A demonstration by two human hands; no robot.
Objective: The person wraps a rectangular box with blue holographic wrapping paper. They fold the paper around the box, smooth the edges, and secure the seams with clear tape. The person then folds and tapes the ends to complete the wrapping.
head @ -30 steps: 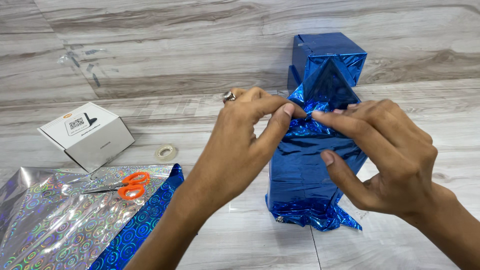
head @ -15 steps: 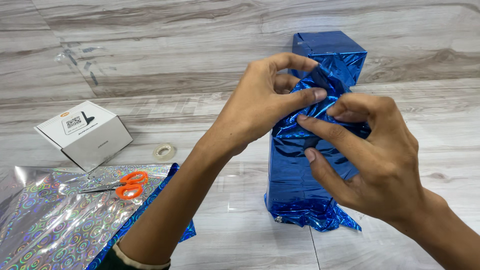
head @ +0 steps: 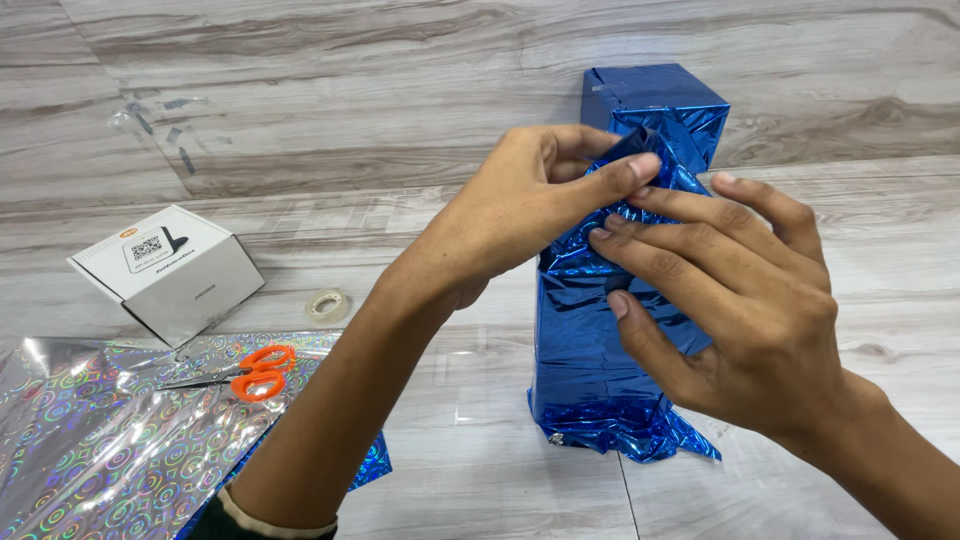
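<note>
Left hand (head: 520, 215) and right hand (head: 735, 300) press crumpled blue foil wrap onto a wrapped box (head: 610, 330) standing on the bench (head: 400, 120); orange-handled scissors (head: 255, 372) lie on holographic sheets (head: 110, 440), near a tape roll (head: 328, 304)

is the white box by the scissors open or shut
Shut. The white box sits with its top flap flat and flush, no gap showing, beside the orange scissors lying on the holographic sheet.
</note>
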